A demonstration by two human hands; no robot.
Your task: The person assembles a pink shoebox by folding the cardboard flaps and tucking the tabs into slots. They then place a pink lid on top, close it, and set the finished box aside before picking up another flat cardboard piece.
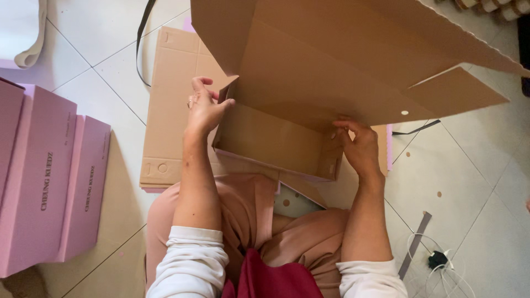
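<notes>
While the person sits on the tiled floor (486,165), a half-folded cardboard box (276,140) rests against the knees, and everything else can be placed from it. Far to the left of the box, finished pink boxes (49,176) lie side by side, apparently set out of the way so the folding space stays free. Just left of the box, and partly under it, a flattened cardboard sheet (168,110) lies on the tiles within easy reach. At the box's left wall the left hand (205,107) is curled over the upper edge, thumb and fingers pinching a small corner flap, seemingly to keep that side upright. The box's big lid panel (353,49) stands open away from the person, leaving the inside open to both hands. At the box's right end the right hand (359,146) is closed around the corner, fingers pressing the end flap inward, likely so the wall holds its shape. Right of the box, a white cable with a dark plug (439,259) and a grey strip (415,244) lie loose on the floor, well apart from the work.
</notes>
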